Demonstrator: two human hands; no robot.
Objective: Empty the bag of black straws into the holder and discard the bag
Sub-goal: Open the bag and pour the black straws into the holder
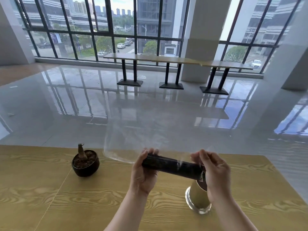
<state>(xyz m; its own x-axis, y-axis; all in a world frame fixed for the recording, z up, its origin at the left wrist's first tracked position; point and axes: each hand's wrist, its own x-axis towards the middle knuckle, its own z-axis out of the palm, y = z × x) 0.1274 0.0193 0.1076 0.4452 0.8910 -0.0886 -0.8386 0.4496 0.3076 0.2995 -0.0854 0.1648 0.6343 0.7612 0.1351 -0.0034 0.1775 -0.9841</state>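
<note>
**Hands holding the straw bundle over the holder**

Left hand [143, 174] grips the left end of the bundle of black straws [171, 165], thumb on the near side and fingers curled over the top. The right hand [215, 170] closes round the bundle's right end, fingers bent over it. The bundle lies almost level in the air, its right end slightly lower, well above the bench [50, 197]. The clear plastic bag [133, 139] shows as glossy film round the bundle and rises loose and billowing behind it; whether the straws are wholly inside it cannot be told. The holder [197, 197], a tall cylinder on a glass-like base, stands upright on the bench directly beneath the right hand and is partly hidden by the wrist. To the left, well apart, a dark round pot [85, 165] holding soil and a short stump sits on the wood-grain bench. Beyond lie a shiny grey floor [116, 105] and long tables [166, 60] by tall windows.
</note>
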